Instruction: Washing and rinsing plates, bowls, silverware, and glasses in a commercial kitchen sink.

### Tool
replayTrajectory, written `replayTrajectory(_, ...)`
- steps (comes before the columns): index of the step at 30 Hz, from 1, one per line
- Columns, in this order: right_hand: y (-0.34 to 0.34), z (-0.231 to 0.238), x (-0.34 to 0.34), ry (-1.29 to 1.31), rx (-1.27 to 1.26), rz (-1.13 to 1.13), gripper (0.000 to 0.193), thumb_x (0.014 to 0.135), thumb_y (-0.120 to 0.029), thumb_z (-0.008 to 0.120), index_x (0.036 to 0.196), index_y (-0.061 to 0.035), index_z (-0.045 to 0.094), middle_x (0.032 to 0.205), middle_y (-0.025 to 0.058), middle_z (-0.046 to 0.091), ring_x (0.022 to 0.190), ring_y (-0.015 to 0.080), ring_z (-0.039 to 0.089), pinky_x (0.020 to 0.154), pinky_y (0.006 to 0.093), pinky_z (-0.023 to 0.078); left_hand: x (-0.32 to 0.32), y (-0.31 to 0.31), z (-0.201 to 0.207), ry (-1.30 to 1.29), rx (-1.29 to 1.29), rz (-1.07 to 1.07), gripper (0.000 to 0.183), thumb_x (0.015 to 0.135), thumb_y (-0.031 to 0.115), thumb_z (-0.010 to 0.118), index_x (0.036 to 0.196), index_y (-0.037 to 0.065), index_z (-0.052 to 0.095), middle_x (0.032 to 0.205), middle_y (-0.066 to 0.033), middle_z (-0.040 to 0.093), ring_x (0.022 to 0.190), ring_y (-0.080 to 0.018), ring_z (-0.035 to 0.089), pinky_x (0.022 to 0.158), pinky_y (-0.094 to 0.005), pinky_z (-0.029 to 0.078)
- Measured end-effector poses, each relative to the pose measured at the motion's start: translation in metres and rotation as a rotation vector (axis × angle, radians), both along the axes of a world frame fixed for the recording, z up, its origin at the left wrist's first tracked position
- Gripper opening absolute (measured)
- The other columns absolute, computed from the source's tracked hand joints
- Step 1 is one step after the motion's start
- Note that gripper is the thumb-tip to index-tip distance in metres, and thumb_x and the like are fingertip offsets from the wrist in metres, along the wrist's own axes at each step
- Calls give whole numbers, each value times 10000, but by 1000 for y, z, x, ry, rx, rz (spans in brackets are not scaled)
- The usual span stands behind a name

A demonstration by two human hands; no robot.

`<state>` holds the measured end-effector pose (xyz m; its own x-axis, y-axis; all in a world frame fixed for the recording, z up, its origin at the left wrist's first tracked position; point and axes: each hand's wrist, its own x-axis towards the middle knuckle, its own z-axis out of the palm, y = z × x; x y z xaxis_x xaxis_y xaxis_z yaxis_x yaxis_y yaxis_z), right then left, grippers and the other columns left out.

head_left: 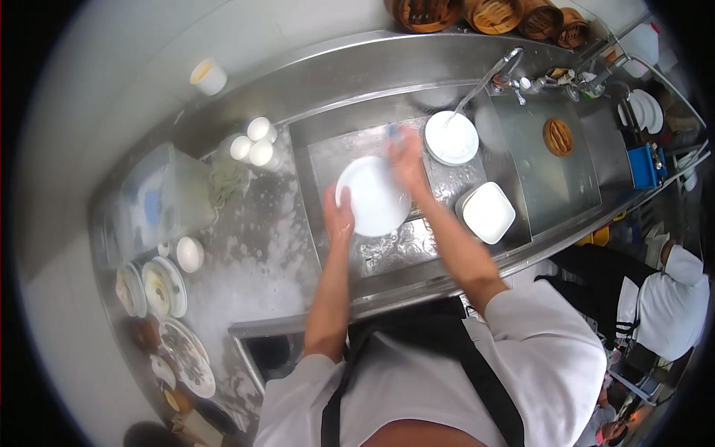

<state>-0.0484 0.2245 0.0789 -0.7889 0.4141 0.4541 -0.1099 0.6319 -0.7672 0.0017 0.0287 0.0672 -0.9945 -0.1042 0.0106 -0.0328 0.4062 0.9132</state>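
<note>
A round white plate [375,197] is tilted over the left sink basin. My left hand [340,214] is closed on its left rim, thumb lying over the face. At the plate's upper right edge is my right hand [406,158], blurred by motion. A small blue thing [394,132] shows at its fingertips, too smeared to name. Right of that hand, a stack of white round plates [451,139] stands under the running faucet [514,56]. Nearer to me sits a stack of white square dishes [488,212].
Soapy steel counter [261,276] spreads to the left, with white cups [261,153], a clear plastic bin [160,197] and dirty plates [186,357]. A brown oval item [558,137] lies in the water-filled right basin [544,186]. Bamboo steamers [491,15] line the back ledge. Another person [663,305] is at the right.
</note>
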Motion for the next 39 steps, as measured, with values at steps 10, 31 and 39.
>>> replayTrajectory(10,-93,15,51,-571,341,103,241,946,-235,490,1016,-31,596,900,208,679,792,380,679,710,489,547,41,-3,17,-59,88,89,463,1023,306,510,1308,-57,486,1149,-185,638,1000,-253,624,891,-344,506)
replayTrajectory(31,67,-112,140,-623,-1409,-229,594,883,-191,732,1316,120,470,1248,229,603,1044,321,655,890,461,561,56,1,-28,-274,18,-245,797,924,346,687,1527,61,250,1410,-201,466,1045,-248,625,851,-328,525)
replayTrajectory(39,51,-129,24,-391,-1561,-168,480,892,-365,719,1158,11,587,986,133,681,783,270,675,650,385,561,173,-155,99,-101,339,218,539,953,137,640,1428,19,416,1345,-146,530,1038,-234,656,811,-303,534)
